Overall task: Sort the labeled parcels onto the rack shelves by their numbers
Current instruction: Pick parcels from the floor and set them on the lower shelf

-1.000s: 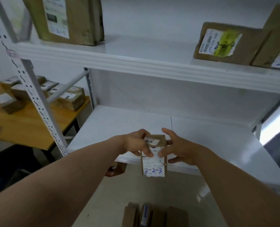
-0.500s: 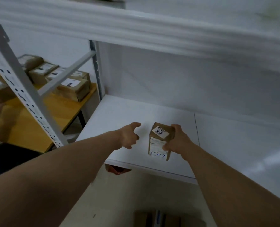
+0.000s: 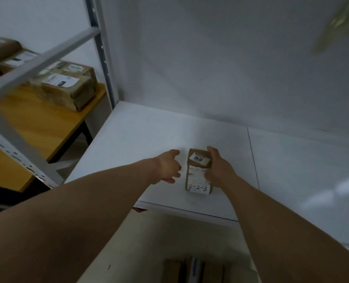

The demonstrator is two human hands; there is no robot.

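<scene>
1. A white shelf (image 3: 145,137) fills the middle and the 3 o'clock side of the view, and a pale back wall rises behind it.
2. The rack's grey front post (image 3: 18,152), punched with slots, slants across 9 o'clock. A blurred brace (image 3: 41,62) runs from it up toward 11 o'clock.
3. A wooden worktop (image 3: 36,123) lies behind the post at 9 to 10 o'clock.
4. Brown parcels (image 3: 67,86) with white labels sit on the worktop at 10 o'clock, pressed close together.
5. Cardboard boxes (image 3: 173,271) stand on the pale floor (image 3: 149,242) at 6 o'clock, cut off by the lower edge of the view.
6. The left hand (image 3: 168,166) hangs over the shelf just at 9 o'clock of the task parcel. Its fingers are loosely curled and hold nothing. I cannot tell whether its fingertips touch the cardboard.
7. The right hand (image 3: 218,170) grips the parcel from its 3 o'clock side, with fingers over the top corner and the thumb across the front.
8. The parcel (image 3: 199,170) stands upright over the shelf, near the front edge and slightly below centre of the view. I cannot tell whether its base rests on the shelf.
9. Its front label (image 3: 198,181) reads "2-2-3" in blue handwriting.
10. A small sticker (image 3: 198,159) lies on its top face.
</scene>
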